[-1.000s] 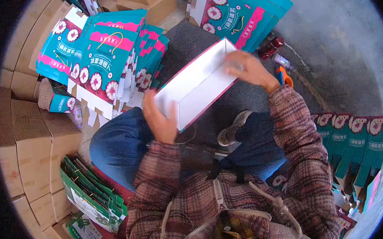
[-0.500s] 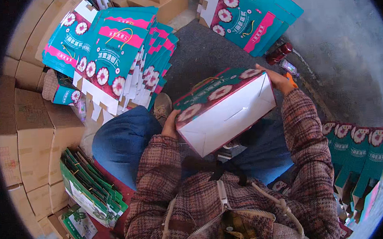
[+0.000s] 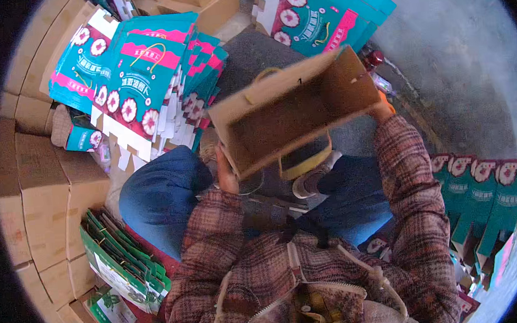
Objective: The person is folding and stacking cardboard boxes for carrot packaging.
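Note:
A cardboard gift box (image 3: 294,115) is held up over my lap, its open mouth toward me and its bare brown inside showing. Yellow loop handles hang from its two long sides, the nearer handle (image 3: 307,165) dangling below the rim. My left hand (image 3: 226,170) grips the left end of the box near its lower corner. At the other end my right hand (image 3: 384,111) is closed on the wall, its fingers partly hidden behind the cardboard. Something orange shows at that hand.
Flat teal and pink printed cartons (image 3: 129,80) lie stacked at the far left, with another pile (image 3: 326,15) at the far right. Brown boxes (image 3: 44,186) line the left side. Green folded bags (image 3: 125,258) stand near my left knee, and teal folded boxes (image 3: 479,192) on the right.
The box has turned over between my hands: its white closed bottom faced me before, and now its open brown inside does. Both hands still hold its ends.

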Demonstrator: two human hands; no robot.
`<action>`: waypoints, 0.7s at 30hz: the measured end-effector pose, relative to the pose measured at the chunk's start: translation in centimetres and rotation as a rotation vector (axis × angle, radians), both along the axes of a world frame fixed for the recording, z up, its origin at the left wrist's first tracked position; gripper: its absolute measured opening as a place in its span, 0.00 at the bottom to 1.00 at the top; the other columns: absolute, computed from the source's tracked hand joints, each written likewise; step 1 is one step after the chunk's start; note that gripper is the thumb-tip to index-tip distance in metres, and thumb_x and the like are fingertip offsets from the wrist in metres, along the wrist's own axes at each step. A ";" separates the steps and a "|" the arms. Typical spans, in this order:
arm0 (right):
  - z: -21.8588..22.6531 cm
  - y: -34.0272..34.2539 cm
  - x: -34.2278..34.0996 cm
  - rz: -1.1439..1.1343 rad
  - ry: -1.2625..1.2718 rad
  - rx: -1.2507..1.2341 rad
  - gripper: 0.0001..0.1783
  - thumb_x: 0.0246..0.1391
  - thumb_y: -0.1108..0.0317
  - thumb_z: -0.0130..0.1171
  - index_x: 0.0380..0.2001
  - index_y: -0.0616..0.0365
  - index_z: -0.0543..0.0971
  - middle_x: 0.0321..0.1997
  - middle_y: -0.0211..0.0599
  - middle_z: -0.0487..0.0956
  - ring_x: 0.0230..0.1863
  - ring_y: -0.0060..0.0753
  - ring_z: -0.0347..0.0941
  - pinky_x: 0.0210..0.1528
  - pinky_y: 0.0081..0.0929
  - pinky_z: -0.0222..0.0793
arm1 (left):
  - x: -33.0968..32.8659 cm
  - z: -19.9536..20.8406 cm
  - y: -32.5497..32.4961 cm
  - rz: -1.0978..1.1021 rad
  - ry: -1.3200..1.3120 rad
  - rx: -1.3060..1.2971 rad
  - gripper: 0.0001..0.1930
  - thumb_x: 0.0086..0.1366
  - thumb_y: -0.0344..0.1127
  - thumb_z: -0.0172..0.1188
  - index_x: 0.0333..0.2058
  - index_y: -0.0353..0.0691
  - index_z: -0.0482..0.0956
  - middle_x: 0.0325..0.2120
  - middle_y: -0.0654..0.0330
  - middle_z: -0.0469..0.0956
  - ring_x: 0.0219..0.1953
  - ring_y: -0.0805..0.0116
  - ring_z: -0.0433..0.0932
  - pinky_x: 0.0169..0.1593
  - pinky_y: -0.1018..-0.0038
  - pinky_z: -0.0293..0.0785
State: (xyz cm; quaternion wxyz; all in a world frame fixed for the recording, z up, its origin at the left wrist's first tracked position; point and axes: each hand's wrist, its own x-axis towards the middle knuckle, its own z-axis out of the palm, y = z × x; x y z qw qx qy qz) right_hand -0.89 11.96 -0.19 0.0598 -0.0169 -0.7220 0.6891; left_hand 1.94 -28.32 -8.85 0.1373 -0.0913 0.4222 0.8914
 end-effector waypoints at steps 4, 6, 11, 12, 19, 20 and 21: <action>-2.6 3.8 -0.2 0.160 -0.294 -0.101 0.26 0.58 0.56 0.53 0.56 0.59 0.70 0.58 0.36 0.72 0.54 0.33 0.69 0.57 0.33 0.65 | 0.0 -3.4 -0.7 -0.169 -0.123 -0.069 0.33 0.69 0.56 0.43 0.64 0.39 0.55 0.60 0.54 0.62 0.59 0.58 0.64 0.61 0.62 0.61; -3.8 5.5 -0.8 0.216 -0.422 -0.109 0.24 0.57 0.57 0.55 0.54 0.58 0.72 0.56 0.33 0.73 0.53 0.30 0.70 0.56 0.31 0.65 | 0.3 -3.3 0.5 -0.197 -0.043 -0.240 0.32 0.70 0.55 0.42 0.63 0.38 0.56 0.60 0.52 0.61 0.60 0.57 0.62 0.62 0.62 0.59; -2.9 4.2 -3.5 0.111 -0.566 0.389 0.21 0.54 0.58 0.55 0.46 0.60 0.77 0.47 0.38 0.80 0.46 0.37 0.76 0.50 0.34 0.70 | -0.1 -1.2 2.3 -0.171 0.353 -0.939 0.30 0.71 0.52 0.38 0.61 0.33 0.61 0.61 0.45 0.58 0.64 0.51 0.56 0.65 0.63 0.50; -2.6 3.8 -3.6 0.154 -0.425 0.727 0.21 0.54 0.60 0.54 0.46 0.62 0.77 0.46 0.43 0.79 0.46 0.43 0.76 0.48 0.37 0.70 | -0.5 -1.4 2.4 -0.197 0.430 -1.031 0.28 0.71 0.51 0.38 0.60 0.34 0.62 0.61 0.44 0.58 0.64 0.49 0.55 0.65 0.62 0.49; -2.1 -3.3 -4.9 0.426 -0.243 1.703 0.11 0.49 0.67 0.51 0.32 0.61 0.78 0.35 0.49 0.79 0.41 0.52 0.76 0.39 0.45 0.74 | -2.8 0.8 2.7 -0.214 0.713 -1.267 0.26 0.67 0.50 0.47 0.49 0.29 0.74 0.58 0.39 0.61 0.61 0.44 0.58 0.63 0.57 0.52; -2.2 -3.7 -4.9 0.528 -0.237 1.697 0.12 0.51 0.65 0.50 0.31 0.62 0.78 0.36 0.49 0.79 0.42 0.52 0.75 0.41 0.45 0.73 | -2.9 1.0 2.7 -0.256 0.745 -1.286 0.27 0.65 0.51 0.50 0.46 0.28 0.75 0.56 0.38 0.63 0.61 0.44 0.59 0.62 0.56 0.53; -2.6 -3.4 -4.9 0.629 -0.231 1.691 0.13 0.53 0.64 0.50 0.31 0.62 0.78 0.37 0.49 0.79 0.43 0.51 0.75 0.43 0.45 0.72 | -3.0 1.1 3.0 -0.258 0.747 -1.282 0.27 0.65 0.51 0.50 0.46 0.28 0.75 0.56 0.38 0.63 0.61 0.44 0.59 0.62 0.56 0.53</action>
